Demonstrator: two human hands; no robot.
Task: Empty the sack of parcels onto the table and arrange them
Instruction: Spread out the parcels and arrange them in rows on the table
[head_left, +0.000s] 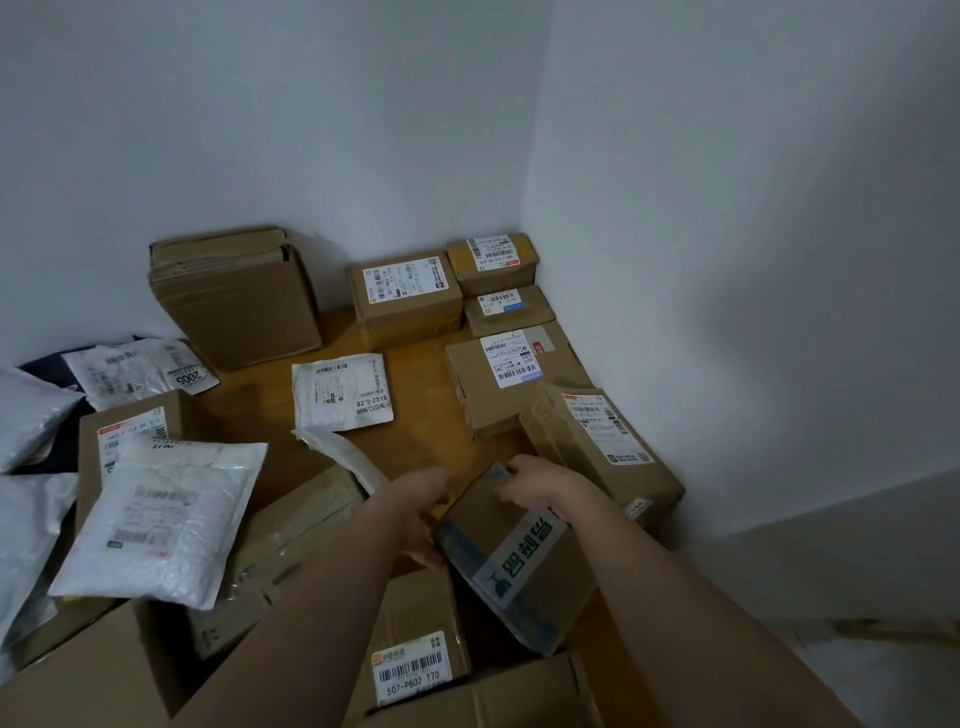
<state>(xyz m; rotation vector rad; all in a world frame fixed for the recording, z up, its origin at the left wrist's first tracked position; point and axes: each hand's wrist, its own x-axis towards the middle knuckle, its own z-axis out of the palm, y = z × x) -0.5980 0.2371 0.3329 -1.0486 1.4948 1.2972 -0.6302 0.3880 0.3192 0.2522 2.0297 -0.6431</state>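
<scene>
Cardboard parcels stand on the wooden table (415, 436) in a row along the right wall: a yellow-taped box (492, 262) at the far corner, then a small box (509, 310), a larger labelled box (511, 376) and a taped box (602, 447) nearest, with another labelled box (404, 297) and a large tilted carton (236, 293) against the back wall. A flat white mailer (340, 391) lies at mid-table, and further white mailers (161, 517) overlap cartons on the left. The box with green print and blue tape (514, 558) is tilted, gripped at its far corner by the right hand (540, 486) and along its left edge by the left hand (421, 512).
</scene>
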